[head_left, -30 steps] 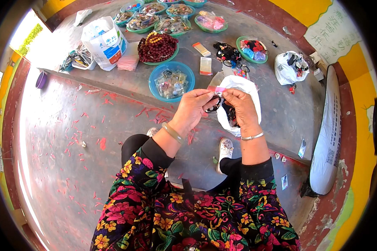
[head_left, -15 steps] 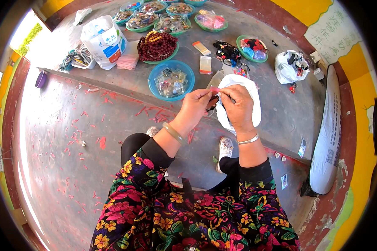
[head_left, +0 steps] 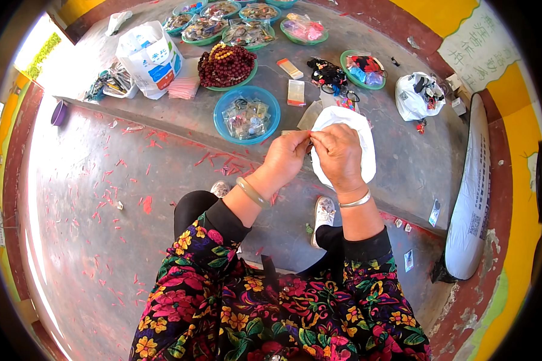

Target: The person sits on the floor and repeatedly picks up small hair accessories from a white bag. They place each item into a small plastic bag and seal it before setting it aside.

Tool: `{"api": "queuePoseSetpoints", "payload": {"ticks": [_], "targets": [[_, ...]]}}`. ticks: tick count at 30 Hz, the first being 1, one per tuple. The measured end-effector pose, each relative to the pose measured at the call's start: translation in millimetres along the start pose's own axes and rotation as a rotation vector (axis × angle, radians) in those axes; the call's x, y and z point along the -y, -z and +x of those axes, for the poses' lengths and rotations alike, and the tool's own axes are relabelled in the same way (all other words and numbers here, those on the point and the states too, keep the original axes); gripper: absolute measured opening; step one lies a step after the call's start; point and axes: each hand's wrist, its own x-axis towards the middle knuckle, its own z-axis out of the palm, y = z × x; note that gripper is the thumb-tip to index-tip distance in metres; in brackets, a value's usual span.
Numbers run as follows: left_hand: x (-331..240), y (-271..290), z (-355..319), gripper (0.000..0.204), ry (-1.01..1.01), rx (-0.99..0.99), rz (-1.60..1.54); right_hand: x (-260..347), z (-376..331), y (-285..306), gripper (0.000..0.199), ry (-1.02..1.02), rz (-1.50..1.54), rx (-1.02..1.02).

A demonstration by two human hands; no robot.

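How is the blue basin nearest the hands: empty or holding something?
Holding something: clear plastic packets lie inside the blue basin, covering much of its bottom.

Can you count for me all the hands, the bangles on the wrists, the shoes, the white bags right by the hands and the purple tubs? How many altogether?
Hands: 2 (left hand, right hand)
Bangles: 2 (left bangle, right bangle)
Shoes: 2 (left shoe, right shoe)
White bag by the hands: 1
Purple tub: 1
Total: 8

Left hand [head_left: 285, 157], right hand [head_left: 341, 157], fingertips [head_left: 302, 136] pinched together, 2 forearms [head_left: 365, 218] extended
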Motion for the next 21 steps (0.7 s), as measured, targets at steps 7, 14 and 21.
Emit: {"api": "queuePoseSetpoints", "payload": {"ticks": [7,14,21], "targets": [[-7.2,0.3,-2.0,0.022,-0.11,-0.007,0.307,1.6,0.8,0.6,0.007,0.078,-0.105,0.022],[-6.0,-0.1,-2.9,0.023,-0.214,-0.023,0.364,0.1,-0.8,-1.1,0.007,-0.001,-0.079,0.049],[-2.0,0.4,-1.8,0.022,-0.233,-0.023,0.355,-1.1,-1.1,0.5,0.009,-0.02,-0.04,0.07]]}}
